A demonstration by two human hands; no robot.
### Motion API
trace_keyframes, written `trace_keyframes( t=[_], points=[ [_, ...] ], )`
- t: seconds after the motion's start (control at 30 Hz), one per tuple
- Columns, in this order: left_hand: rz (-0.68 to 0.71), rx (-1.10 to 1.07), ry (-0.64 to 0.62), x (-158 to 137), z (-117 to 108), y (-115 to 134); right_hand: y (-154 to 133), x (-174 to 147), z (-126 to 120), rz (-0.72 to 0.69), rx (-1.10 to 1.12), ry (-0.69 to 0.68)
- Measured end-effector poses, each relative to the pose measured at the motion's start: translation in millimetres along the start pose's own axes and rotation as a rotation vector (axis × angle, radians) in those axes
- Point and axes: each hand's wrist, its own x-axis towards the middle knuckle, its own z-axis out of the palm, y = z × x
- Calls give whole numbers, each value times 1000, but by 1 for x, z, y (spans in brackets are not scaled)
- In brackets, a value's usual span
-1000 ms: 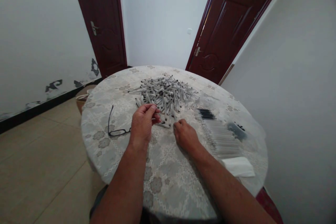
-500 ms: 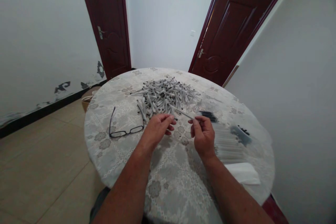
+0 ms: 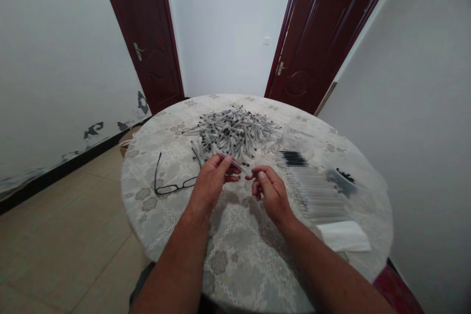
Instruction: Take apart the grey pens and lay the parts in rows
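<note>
A slim grey plastic pen barrel (image 3: pixel 235 163) is pinched between both hands above the round table's (image 3: pixel 239 255) middle, its long axis slanting from far-left to near-right. The left hand (image 3: pixel 211 181) grips its upper part (fingers curled), the right hand (image 3: pixel 270 194) its lower end.

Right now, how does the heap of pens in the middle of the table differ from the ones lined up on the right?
The heap of pens lies jumbled, pointing every way; the lined-up pens lie side by side in a neat row. The heap sits farther off, beyond both hands; the row lies beside the right hand. Both rest on the patterned table and look like the same grey pens.
</note>
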Motion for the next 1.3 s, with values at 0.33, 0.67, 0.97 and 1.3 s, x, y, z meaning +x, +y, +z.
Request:
trace_keyframes(
  t=[0.33, 0.67, 0.97, 1.3],
  points=[
    [6, 275, -221, -3, 2, -2, -2, 10, -9, 12, -39, 68],
    [17, 434, -370, -8, 5, 4, -4, 14, -14, -15, 16, 97],
    [-26, 419, -422, -10, 3, 6, -4, 18, -14, 34, 77, 112],
    [-211, -283, -280, -3, -7, 7, -7, 27, -15, 209, 505, 119]
  ],
)
